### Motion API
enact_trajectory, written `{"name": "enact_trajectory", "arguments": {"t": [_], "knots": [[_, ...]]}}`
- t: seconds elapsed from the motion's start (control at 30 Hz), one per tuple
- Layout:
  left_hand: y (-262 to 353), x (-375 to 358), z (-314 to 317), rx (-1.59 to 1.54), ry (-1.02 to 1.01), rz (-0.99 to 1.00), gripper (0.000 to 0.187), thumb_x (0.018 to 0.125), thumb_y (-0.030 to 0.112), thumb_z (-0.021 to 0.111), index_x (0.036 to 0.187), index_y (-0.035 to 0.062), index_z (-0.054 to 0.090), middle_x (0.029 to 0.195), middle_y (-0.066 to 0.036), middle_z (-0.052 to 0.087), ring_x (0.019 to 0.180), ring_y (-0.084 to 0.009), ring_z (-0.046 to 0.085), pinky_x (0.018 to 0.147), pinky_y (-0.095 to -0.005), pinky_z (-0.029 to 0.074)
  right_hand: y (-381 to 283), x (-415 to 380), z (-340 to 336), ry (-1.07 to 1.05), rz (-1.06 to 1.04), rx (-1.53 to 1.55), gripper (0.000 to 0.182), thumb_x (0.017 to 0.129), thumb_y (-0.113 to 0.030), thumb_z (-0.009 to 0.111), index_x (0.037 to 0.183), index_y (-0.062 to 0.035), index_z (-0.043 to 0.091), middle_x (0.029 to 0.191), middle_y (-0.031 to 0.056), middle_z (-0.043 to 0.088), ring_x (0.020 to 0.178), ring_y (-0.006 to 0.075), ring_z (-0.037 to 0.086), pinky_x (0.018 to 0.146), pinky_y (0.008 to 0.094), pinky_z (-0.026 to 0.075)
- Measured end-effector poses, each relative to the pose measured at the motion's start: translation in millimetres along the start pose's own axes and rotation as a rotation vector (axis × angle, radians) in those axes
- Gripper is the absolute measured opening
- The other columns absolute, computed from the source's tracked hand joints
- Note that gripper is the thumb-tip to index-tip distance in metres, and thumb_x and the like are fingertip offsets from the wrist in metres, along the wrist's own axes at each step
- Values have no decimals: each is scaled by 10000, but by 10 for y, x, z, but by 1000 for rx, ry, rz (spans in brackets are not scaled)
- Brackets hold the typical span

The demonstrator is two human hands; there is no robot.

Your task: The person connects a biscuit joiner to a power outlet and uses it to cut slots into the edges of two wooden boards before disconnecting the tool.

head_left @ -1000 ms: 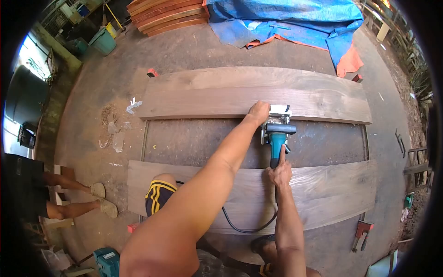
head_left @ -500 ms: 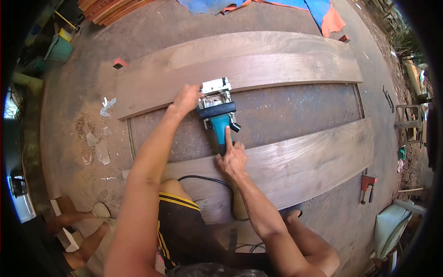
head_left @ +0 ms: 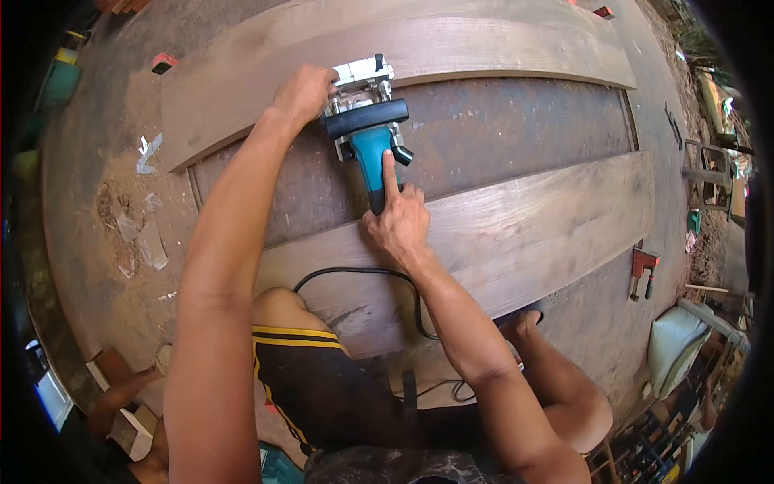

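Observation:
A teal and black biscuit joiner (head_left: 372,149) with a silver metal fence is set against the front edge of the far wooden board (head_left: 484,48). My left hand (head_left: 302,90) is closed around the left side of its front end, fingertips partly hidden by the tool. Round the joiner's rear body wraps my right hand (head_left: 399,211), its index finger stretched along the teal housing. A black power cord (head_left: 355,269) curves back over the near wooden board (head_left: 516,218) toward my legs. The blade area is hidden.
Thin dark strips, one a right-hand strip (head_left: 630,121), span the gap between the boards. A red clamp (head_left: 643,262) stands at the near board's right edge. Plastic scraps (head_left: 149,242) and sawdust lie left. Another person's arm (head_left: 121,399) shows lower left.
The view has tipped downward, so the boards, joiner and hands appear higher in the picture. Both hands keep their hold, and the joiner stays at the far board's edge.

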State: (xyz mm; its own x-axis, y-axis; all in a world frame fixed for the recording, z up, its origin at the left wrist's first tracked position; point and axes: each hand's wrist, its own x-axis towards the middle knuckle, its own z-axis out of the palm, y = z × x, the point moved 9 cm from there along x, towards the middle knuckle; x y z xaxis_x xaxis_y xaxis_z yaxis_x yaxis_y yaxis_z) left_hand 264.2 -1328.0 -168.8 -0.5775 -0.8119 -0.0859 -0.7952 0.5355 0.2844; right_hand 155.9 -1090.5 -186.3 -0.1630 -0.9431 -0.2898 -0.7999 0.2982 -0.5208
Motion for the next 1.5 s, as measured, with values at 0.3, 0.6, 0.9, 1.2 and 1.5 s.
{"name": "enact_trajectory", "arguments": {"t": [0.3, 0.6, 0.9, 1.2, 1.5], "knots": [[27, 3, -120, 21, -74, -143, 244, 940, 151, 694, 1164, 74, 752, 1047, -239, 724, 1005, -422, 696, 897, -492, 542, 12, 8, 27, -47, 41, 4, 1164, 732, -224, 809, 1657, -185, 103, 995, 302, 629, 949, 457, 625, 818, 530, 548], [71, 4, -78, 65, -45, -48, 233, 944, 158, 676, 1143, 61, 749, 1027, -240, 723, 993, -413, 699, 872, -490, 544, -2, -10, -2, -25, 40, -42, 1137, 740, -225, 797, 1655, -173, 124, 1007, 282, 641, 939, 456, 630, 828, 534, 554], [68, 12, -9, 40, -83, 6, 165, 928, 172, 669, 1017, 60, 751, 978, -227, 726, 956, -421, 695, 849, -518, 560, 23, -69, -11, -25, 38, -47, 1116, 763, -256, 793, 1655, -203, 123, 1044, 280, 624, 988, 444, 612, 822, 511, 563], [71, -13, -18, 68, 12, 41, 151, 925, 133, 643, 985, 46, 751, 966, -228, 719, 953, -420, 689, 859, -506, 559, 46, 26, 26, -72, 55, -47, 1121, 794, -296, 801, 1656, -217, 89, 1058, 261, 598, 991, 415, 594, 829, 499, 561], [13, -45, 28, 46, 30, 35, 216, 933, 121, 658, 1104, 34, 760, 1036, -232, 715, 984, -412, 681, 882, -495, 537, 88, 32, 98, -98, 91, -79, 1123, 786, -264, 813, 1655, -224, 102, 1068, 254, 590, 1009, 410, 584, 835, 503, 557]]}}
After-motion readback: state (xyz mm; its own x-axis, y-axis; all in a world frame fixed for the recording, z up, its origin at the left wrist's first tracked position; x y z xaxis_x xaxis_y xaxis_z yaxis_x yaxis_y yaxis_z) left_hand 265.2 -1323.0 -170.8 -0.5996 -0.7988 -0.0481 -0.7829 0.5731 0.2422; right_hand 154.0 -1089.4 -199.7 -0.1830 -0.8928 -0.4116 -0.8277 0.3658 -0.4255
